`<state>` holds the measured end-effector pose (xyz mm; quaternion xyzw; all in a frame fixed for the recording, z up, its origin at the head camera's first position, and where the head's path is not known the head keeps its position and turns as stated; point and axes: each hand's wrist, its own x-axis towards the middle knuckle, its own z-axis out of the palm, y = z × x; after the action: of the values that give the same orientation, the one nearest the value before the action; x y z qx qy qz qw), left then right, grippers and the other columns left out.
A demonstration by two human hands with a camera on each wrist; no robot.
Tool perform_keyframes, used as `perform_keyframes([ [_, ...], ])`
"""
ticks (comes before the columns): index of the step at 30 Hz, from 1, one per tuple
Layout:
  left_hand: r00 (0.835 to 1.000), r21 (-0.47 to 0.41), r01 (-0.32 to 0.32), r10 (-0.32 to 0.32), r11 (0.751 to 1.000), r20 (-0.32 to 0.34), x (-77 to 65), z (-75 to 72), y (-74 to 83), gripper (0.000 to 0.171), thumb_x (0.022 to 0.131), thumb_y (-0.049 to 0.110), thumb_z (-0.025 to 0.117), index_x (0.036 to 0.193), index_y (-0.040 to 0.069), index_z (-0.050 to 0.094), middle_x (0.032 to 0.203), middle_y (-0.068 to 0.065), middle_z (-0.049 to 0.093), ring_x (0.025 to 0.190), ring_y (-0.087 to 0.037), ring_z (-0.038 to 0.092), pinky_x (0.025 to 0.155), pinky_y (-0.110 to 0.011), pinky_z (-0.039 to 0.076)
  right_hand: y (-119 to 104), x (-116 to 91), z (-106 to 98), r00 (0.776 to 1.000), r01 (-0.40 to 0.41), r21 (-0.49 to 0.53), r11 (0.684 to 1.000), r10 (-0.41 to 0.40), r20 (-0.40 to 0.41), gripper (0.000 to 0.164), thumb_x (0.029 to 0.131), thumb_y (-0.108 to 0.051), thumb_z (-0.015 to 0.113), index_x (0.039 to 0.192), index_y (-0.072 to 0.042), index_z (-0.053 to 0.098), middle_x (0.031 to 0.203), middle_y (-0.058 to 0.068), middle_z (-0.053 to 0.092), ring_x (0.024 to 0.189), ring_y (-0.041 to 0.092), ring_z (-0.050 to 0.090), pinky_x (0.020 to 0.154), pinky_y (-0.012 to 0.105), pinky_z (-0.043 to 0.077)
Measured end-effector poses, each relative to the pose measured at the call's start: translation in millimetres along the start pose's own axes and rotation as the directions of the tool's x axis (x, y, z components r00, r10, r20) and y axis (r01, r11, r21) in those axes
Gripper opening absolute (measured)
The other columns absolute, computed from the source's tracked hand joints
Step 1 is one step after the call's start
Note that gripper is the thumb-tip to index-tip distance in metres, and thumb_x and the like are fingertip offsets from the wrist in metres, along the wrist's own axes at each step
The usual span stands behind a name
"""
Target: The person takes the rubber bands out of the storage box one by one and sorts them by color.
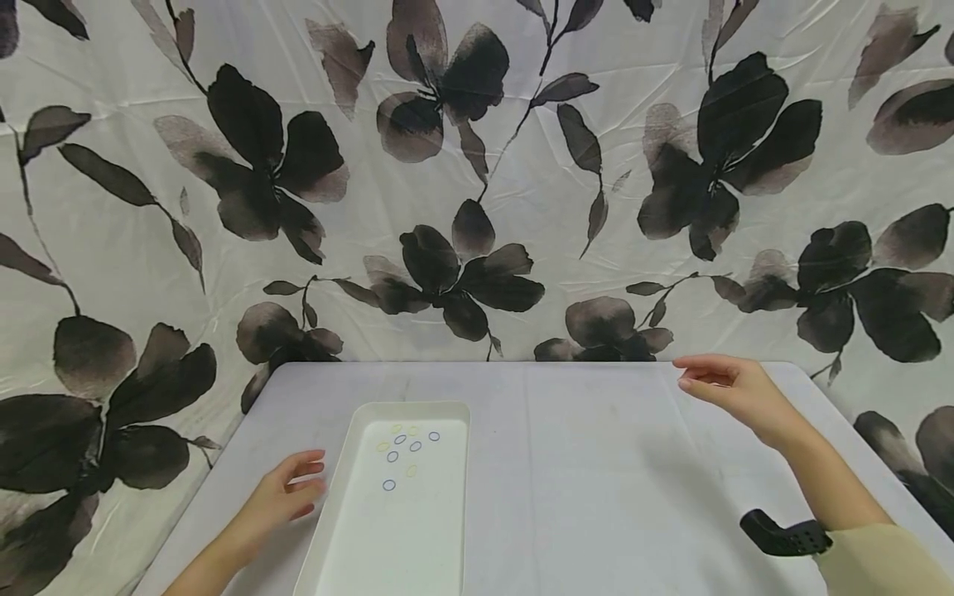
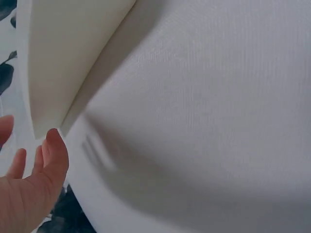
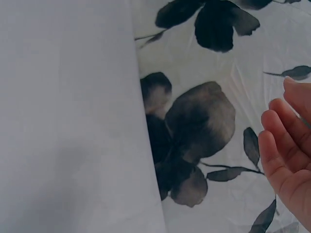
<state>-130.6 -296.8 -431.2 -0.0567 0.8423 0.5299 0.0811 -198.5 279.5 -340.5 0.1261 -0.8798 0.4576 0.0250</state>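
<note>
A white rectangular tray point(image 1: 417, 530) lies on the left half of the table. Several thin blue rings point(image 1: 389, 485) and yellow rings point(image 1: 411, 471) are scattered in its far part. Just left of the tray is my left hand point(image 1: 281, 497), fingers loosely bent and holding nothing. In the left wrist view its thumb point(image 2: 57, 150) appears close to the tray's corner point(image 2: 48, 111); whether they touch I cannot tell. My right hand point(image 1: 738, 393) hovers over the table's far right part, relaxed, with nothing in it. The right wrist view shows its fingers point(image 3: 277, 150) slightly curved.
The table point(image 1: 581, 497) has a white cover, and its far edge meets a hanging cloth point(image 1: 566, 190) with dark flowers. A black strap-like device point(image 1: 786, 534) is on the right forearm near the sleeve point(image 1: 887, 559). Shadows fall under both arms.
</note>
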Motion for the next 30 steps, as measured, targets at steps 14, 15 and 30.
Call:
perform_keyframes([
  [14, 0.995, -0.141, 0.093, -0.087, 0.986, 0.052, 1.0, 3.3, -8.7, 0.056, 0.087, 0.006, 0.060, 0.134, -0.011, 0.036, 0.124, -0.025, 0.051, 0.101, -0.024, 0.059, 0.083, -0.037, 0.051, -15.0, 34.2, 44.3, 0.974, 0.032, 0.108, 0.994, -0.055, 0.219, 0.038, 0.086, -0.014, 0.067, 0.117, 0.006, 0.059, 0.093, 0.011, 0.062, 0.084, 0.014, 0.059, 0.076, 0.024, 0.050],
  [15, 0.995, -0.148, 0.087, -0.079, 0.985, 0.060, 1.9, 3.4, -8.6, 0.056, 0.087, 0.005, 0.060, 0.133, -0.012, 0.036, 0.122, -0.025, 0.051, 0.100, -0.024, 0.060, 0.083, -0.037, 0.051, -16.2, 36.1, 47.4, 0.971, 0.030, 0.115, 0.993, -0.056, 0.231, 0.038, 0.086, -0.014, 0.067, 0.117, 0.006, 0.059, 0.093, 0.011, 0.062, 0.085, 0.015, 0.059, 0.077, 0.024, 0.050],
  [30, 0.992, -0.151, 0.095, -0.082, 0.984, 0.091, 5.9, 5.2, -10.3, 0.055, 0.084, 0.000, 0.062, 0.131, -0.016, 0.037, 0.114, -0.020, 0.057, 0.093, -0.023, 0.061, 0.077, -0.035, 0.053, -31.5, 65.3, 94.4, 0.934, 0.039, 0.215, 0.976, -0.112, 0.338, 0.032, 0.084, -0.008, 0.067, 0.112, 0.007, 0.061, 0.087, 0.008, 0.060, 0.082, 0.017, 0.058, 0.076, 0.026, 0.049],
])
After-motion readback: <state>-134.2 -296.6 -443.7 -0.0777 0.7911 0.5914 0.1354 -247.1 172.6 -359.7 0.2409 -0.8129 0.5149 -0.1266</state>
